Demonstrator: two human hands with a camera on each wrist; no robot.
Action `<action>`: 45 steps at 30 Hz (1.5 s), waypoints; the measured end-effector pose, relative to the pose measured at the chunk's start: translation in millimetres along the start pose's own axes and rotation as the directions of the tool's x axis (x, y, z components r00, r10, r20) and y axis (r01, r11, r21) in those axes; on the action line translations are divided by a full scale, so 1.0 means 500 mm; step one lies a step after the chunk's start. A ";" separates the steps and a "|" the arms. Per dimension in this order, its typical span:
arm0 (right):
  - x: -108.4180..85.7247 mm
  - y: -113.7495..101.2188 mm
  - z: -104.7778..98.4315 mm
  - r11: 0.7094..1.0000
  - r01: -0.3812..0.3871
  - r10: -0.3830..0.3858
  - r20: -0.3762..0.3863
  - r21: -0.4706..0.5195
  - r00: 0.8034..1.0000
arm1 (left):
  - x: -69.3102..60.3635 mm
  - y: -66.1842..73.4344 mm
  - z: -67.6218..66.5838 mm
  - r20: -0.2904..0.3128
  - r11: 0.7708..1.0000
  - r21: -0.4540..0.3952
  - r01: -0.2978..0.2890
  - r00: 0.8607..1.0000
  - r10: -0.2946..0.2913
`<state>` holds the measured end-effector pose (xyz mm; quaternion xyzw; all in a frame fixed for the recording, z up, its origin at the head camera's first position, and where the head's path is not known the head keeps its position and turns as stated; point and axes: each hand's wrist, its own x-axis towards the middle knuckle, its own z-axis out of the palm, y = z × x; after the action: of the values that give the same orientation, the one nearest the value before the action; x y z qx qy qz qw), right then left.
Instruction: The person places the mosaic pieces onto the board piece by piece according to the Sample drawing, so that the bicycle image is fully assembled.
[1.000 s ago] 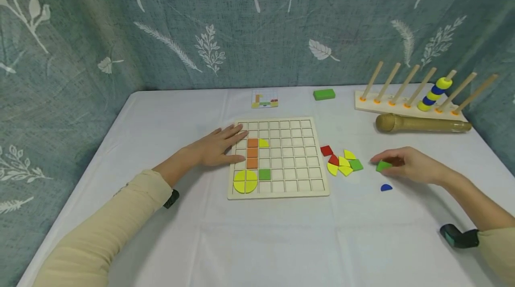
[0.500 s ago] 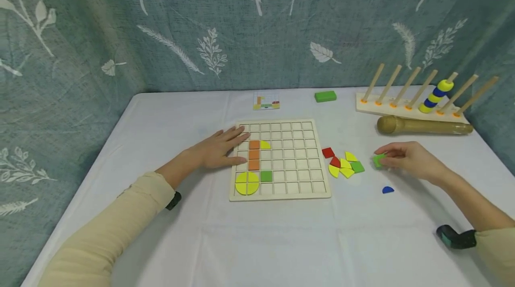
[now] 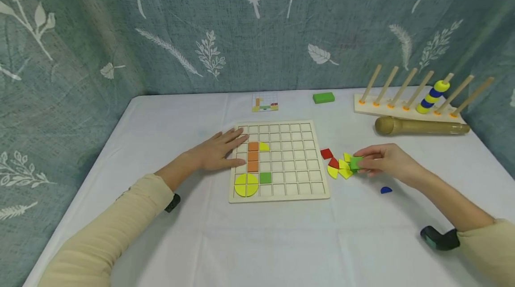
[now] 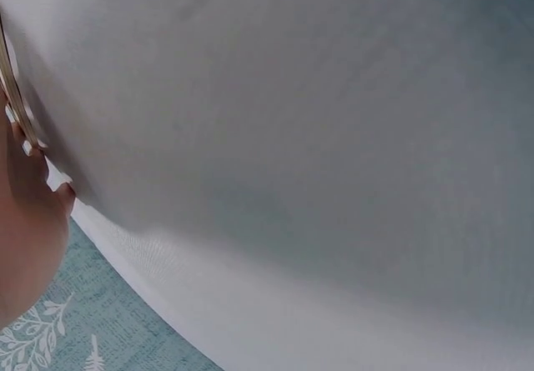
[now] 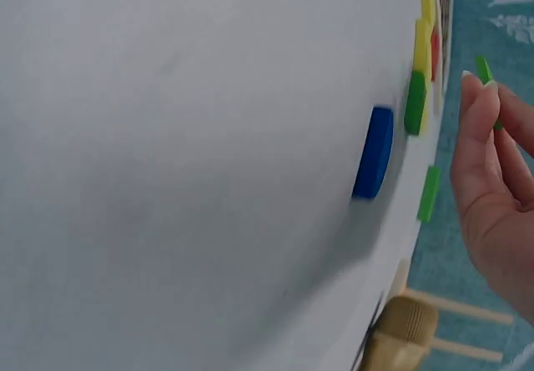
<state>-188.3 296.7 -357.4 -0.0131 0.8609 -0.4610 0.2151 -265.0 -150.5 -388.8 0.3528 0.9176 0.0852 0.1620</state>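
My left hand [image 3: 215,151] lies with spread fingers on the left edge of the wooden grid board [image 3: 297,162]. On that board sit orange squares [image 3: 252,156], a yellow quarter-circle [image 3: 263,146], a yellow circle of quarter pieces [image 3: 246,185] and a green square [image 3: 265,178]. Between thumb and fingertips, my right hand [image 3: 388,162] pinches a green square tile [image 5: 484,69], raised off the table. Below it is a loose group of yellow pieces [image 3: 332,172], red pieces [image 3: 327,153] and another green tile [image 5: 415,104]. A blue half-circle [image 3: 386,190] lies nearer me.
A pattern card [image 3: 265,102] and a green block [image 3: 323,98] lie behind the board. At the back right stands a pegged wooden rack [image 3: 364,106] with yellow and blue beads [image 3: 432,96] on one peg. In front of it lies a brown rod with a rounded head [image 3: 422,126].
My right hand has moved left with the green tile, from beside the loose pieces to above their right side. My left hand stays on the board.
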 end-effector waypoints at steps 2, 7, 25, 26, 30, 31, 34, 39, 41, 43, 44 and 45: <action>0.003 -0.008 0.011 0.999 0.016 -0.017 0.027 0.037 0.999 | 0.000 0.000 0.000 -0.001 1.000 0.001 -0.002 1.000 0.002; 0.020 -0.026 0.042 0.995 0.050 -0.057 0.073 0.090 0.996 | 0.000 0.001 0.001 -0.004 1.000 0.004 0.000 1.000 0.000; 0.087 -0.108 0.187 0.974 0.095 -0.140 0.220 0.205 0.965 | 0.007 -0.009 0.007 0.010 1.000 0.014 0.008 1.000 -0.008; 0.090 -0.111 0.195 0.973 0.089 -0.138 0.227 0.211 0.964 | 0.006 -0.008 0.007 0.011 1.000 0.012 0.009 1.000 -0.009; 0.097 -0.123 0.221 0.974 0.042 -0.094 0.224 0.224 0.970 | 0.005 -0.005 0.005 0.008 1.000 0.006 0.007 1.000 -0.007; 0.098 -0.126 0.227 0.974 0.032 -0.082 0.220 0.222 0.972 | 0.006 -0.005 0.006 0.008 1.000 0.007 0.007 1.000 -0.008; 0.101 -0.136 0.241 0.976 0.006 -0.051 0.203 0.216 0.978 | 0.006 -0.006 0.007 0.008 1.000 0.007 0.006 1.000 -0.006; 0.102 -0.149 0.258 0.973 -0.022 -0.023 0.188 0.232 0.982 | 0.006 -0.007 0.010 0.003 1.000 0.002 0.010 1.000 -0.010; 0.104 -0.151 0.262 0.974 -0.019 -0.023 0.180 0.224 0.983 | 0.008 -0.009 0.012 0.000 1.000 0.009 0.013 1.000 -0.013; 0.106 -0.151 0.265 0.978 -0.007 -0.029 0.171 0.207 0.985 | 0.009 -0.009 0.012 -0.001 1.000 0.011 0.015 1.000 -0.015; 0.107 -0.151 0.266 0.982 0.003 -0.035 0.165 0.191 0.986 | 0.009 -0.008 0.012 0.000 1.000 0.011 0.019 1.000 -0.019; 0.108 -0.151 0.267 0.985 0.016 -0.043 0.158 0.170 0.986 | 0.008 -0.008 0.012 0.001 1.000 0.011 0.021 1.000 -0.021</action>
<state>-199.5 136.4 -381.0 -0.0450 0.7983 -0.5326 0.2775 -268.3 -150.4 -396.3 0.3443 0.9216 0.0784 0.1613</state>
